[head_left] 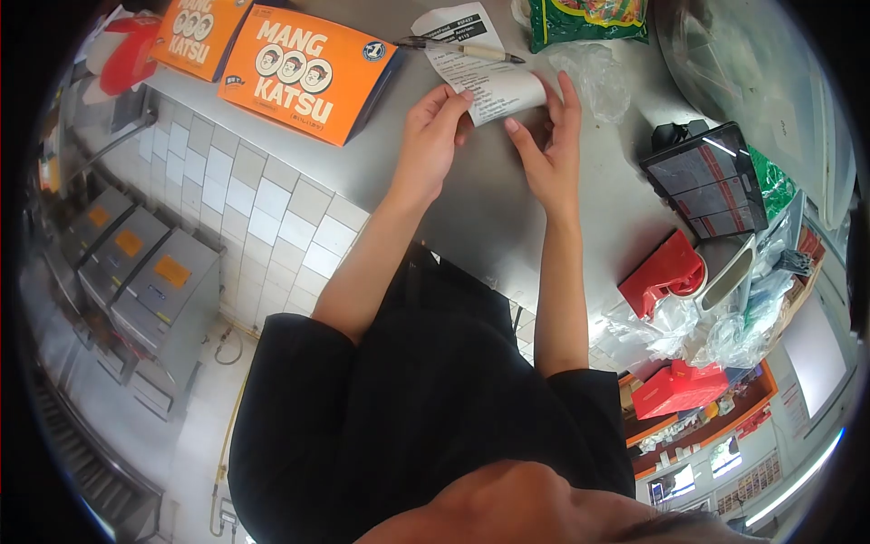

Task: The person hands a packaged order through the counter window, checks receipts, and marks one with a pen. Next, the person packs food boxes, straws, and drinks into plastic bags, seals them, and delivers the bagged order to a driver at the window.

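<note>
A printed paper receipt (494, 86) lies over the metal counter, its right end curling up. My left hand (435, 136) pinches its lower left edge between thumb and fingers. At the curled right end is my right hand (551, 150), thumb and fingers apart, the fingertips beside or touching the paper. Across the upper part of the receipt rests a pen (467, 49). Left of my left hand stands an orange box (304, 74) with printed lettering, and a second orange box (198, 36) is beyond it. A clear plastic bag (595, 80) lies right of my right hand.
The metal counter (362, 168) runs across the top. A green package (589, 20) lies at its far side. On the right are a dark tablet-like device (709, 181), a red tape dispenser (663, 272) and crumpled plastic. Metal equipment (149, 272) stands at the lower left.
</note>
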The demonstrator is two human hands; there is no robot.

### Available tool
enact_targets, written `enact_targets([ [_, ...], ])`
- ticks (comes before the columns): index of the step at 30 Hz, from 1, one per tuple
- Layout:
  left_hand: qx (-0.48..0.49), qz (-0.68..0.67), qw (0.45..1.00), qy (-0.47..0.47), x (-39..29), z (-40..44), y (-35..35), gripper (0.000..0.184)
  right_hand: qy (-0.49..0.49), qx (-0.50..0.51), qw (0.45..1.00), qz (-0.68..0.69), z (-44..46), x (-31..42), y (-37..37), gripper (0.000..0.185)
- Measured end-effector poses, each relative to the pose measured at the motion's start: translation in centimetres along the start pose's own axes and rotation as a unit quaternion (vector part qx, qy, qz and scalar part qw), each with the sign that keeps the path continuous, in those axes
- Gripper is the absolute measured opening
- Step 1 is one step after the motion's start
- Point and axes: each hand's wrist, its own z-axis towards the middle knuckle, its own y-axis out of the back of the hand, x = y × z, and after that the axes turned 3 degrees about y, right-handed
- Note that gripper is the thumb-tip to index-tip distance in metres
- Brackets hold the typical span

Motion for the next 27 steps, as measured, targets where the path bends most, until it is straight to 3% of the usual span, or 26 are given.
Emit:
enact_targets([
  [6, -0.047, 0.055, 0.997, -0.028, 0.2, 0.0, 0.3, 0.02, -0.119, 0.066, 0.989, 0.053, -1.8, 2.9, 0.1, 0.065],
  [10, -0.057, 0.21, 0.976, -0.021, 0.4, 0.2, 1.0, 0.016, -0.236, 0.023, 0.971, 0.031, -4.8, 3.1, 0.7, 0.057],
  [13, -0.156, 0.384, 0.876, -0.247, 0.9, -1.8, -0.2, 0.018, -0.298, 0.038, 0.952, -0.058, -4.8, 3.8, 1.3, 0.05],
  [15, -0.107, 0.535, 0.736, -0.401, 1.3, -1.7, 0.4, 0.023, -0.341, 0.069, 0.928, -0.133, -4.1, 5.1, 1.7, 0.046],
  [16, -0.08, 0.597, 0.646, -0.469, 1.7, -1.6, 0.9, 0.025, -0.273, 0.075, 0.938, -0.201, -4.2, 4.7, 2.0, 0.042],
  [18, -0.024, 0.621, 0.662, -0.419, 2.7, -1.1, 2.0, 0.031, -0.129, 0.088, 0.931, -0.33, -3.9, 3.8, 2.5, 0.036],
  [21, -0.007, 0.622, 0.663, -0.417, 2.1, -1.0, 2.7, 0.042, 0.132, -0.003, 0.925, -0.356, 0.1, 3.7, 1.7, 0.028],
  [23, -0.012, 0.624, 0.669, -0.403, 2.0, -1.0, 2.6, 0.053, 0.158, 0.025, 0.924, -0.349, 3.3, 3.1, -0.4, 0.023],
  [27, -0.023, 0.614, 0.695, -0.375, 1.6, -1.1, 2.2, 0.085, 0.066, 0.139, 0.897, -0.414, 6.1, 1.6, -1.9, 0.024],
])
